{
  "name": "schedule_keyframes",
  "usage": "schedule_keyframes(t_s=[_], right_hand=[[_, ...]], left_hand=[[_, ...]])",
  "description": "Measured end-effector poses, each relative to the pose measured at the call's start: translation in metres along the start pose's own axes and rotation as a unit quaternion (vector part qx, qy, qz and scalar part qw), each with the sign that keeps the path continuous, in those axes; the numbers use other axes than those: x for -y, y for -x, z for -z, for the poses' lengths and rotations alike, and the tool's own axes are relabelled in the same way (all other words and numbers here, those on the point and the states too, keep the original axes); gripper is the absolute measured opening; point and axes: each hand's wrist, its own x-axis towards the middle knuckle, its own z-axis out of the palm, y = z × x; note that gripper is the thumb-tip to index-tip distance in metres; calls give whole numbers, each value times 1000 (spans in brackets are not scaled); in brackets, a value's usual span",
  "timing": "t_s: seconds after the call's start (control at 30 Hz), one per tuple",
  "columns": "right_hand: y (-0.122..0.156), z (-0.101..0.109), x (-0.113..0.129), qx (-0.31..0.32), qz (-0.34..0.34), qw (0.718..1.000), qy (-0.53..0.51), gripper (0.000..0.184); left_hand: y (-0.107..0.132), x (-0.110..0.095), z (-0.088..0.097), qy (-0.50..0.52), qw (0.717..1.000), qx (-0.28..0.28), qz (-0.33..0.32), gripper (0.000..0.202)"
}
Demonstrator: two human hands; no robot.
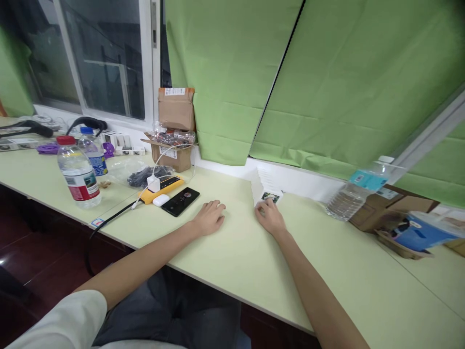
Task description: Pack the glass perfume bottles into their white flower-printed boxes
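My left hand (209,217) lies flat on the pale green desk (232,252), fingers loosely spread, holding nothing. A black phone (180,200) lies just to its left. My right hand (269,217) rests further right, its fingers pinched on the lower edge of a small white box (264,188) that stands on the desk near the wall. The box bears a small picture label on its front.
Two water bottles (78,172) stand at the left, another bottle (358,188) at the right. A yellow power strip (164,186) with a white charger, white earbud case (160,199), cardboard boxes (176,126), and an open carton (395,218) surround the hands. Green blinds hang behind.
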Motion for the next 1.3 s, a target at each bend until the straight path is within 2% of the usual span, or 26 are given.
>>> schedule_keyframes(t_s=[0.53,0.77,0.87,1.0,1.1,1.2,1.3], right_hand=[[0,2,3,7,-15,1000,-24,13],[-3,21,20,-1,-30,995,-97,16],[-4,28,48,1,-34,989,-146,27],[10,27,109,10,-81,975,-207,42],[16,27,148,18,-101,966,-236,41],[14,31,182,-39,-27,958,-282,41],[0,38,223,-57,-9,957,-284,49]], left_hand=[[1,-2,3,15,1000,12,-1,24],[0,-1,1,9,1000,5,-3,23],[-4,-1,0,10,1000,14,-22,23],[-4,0,2,18,998,30,-49,24],[-9,5,1,32,998,42,-46,25],[-14,11,-4,83,994,43,-57,24],[-14,17,-7,153,986,54,-29,25]])
